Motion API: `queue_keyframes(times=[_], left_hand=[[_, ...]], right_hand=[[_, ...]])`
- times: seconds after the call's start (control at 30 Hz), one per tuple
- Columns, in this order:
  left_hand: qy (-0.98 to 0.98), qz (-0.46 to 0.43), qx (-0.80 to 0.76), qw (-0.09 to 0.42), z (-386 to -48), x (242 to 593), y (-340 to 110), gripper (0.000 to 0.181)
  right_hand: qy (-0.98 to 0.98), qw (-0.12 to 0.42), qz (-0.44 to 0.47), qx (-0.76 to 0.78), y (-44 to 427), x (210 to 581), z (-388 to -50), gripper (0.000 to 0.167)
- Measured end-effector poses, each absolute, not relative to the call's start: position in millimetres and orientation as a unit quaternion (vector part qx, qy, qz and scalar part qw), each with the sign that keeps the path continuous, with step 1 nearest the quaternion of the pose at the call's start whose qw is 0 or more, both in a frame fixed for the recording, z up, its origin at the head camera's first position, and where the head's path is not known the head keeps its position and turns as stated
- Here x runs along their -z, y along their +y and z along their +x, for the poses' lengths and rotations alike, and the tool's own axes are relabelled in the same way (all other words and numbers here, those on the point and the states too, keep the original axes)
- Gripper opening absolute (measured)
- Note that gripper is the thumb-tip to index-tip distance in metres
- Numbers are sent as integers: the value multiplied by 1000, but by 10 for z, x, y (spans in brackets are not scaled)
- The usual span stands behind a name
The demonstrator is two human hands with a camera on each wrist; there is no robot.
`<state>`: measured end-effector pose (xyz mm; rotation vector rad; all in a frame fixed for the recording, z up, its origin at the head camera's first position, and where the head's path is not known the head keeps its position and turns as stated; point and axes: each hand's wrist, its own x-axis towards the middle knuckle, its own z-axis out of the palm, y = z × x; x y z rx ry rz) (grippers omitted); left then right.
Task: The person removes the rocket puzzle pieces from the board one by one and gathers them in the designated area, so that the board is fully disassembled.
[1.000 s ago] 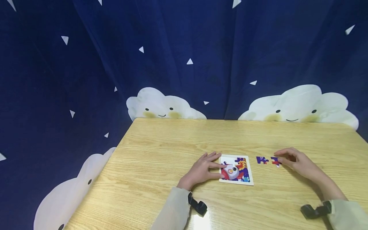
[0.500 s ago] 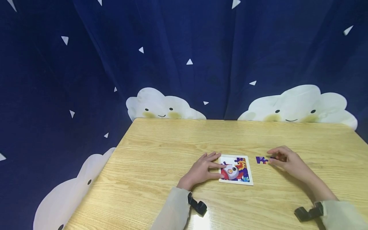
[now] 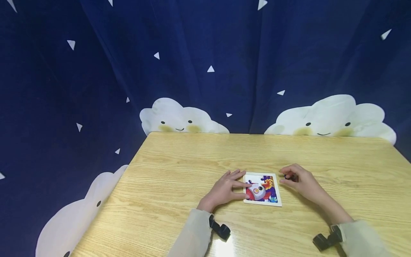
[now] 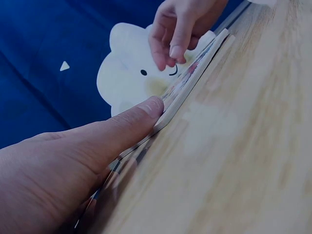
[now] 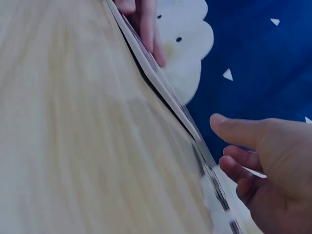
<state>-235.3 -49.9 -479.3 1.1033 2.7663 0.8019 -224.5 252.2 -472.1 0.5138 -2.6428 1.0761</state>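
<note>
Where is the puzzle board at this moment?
In the head view, the puzzle board lies on the table, right of the picture's centre; the left hand rests on its left side, and the right hand is just beyond its right edge.

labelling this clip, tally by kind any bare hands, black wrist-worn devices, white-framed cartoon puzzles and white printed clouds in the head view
Bare left hand and bare right hand: 2
Black wrist-worn devices: 2
White-framed cartoon puzzle: 1
White printed clouds: 3
Total: 8

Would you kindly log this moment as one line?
left hand: rests on puzzle tray | right hand: above table, right of puzzle tray, thumb apart from fingers | puzzle tray: partly filled
</note>
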Motion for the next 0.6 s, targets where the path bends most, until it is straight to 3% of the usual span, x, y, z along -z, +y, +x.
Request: queue_keyframes(times=[0.13, 0.6], left_hand=[[897, 357, -259, 27, -2356, 4795, -497, 40], [900, 358, -247, 20, -2358, 4797, -488, 40]], right_hand=[[-905, 121, 187, -363, 2384, 4734, -2275, 23], [-930, 46, 176, -319, 2192, 4675, -2325, 18]])
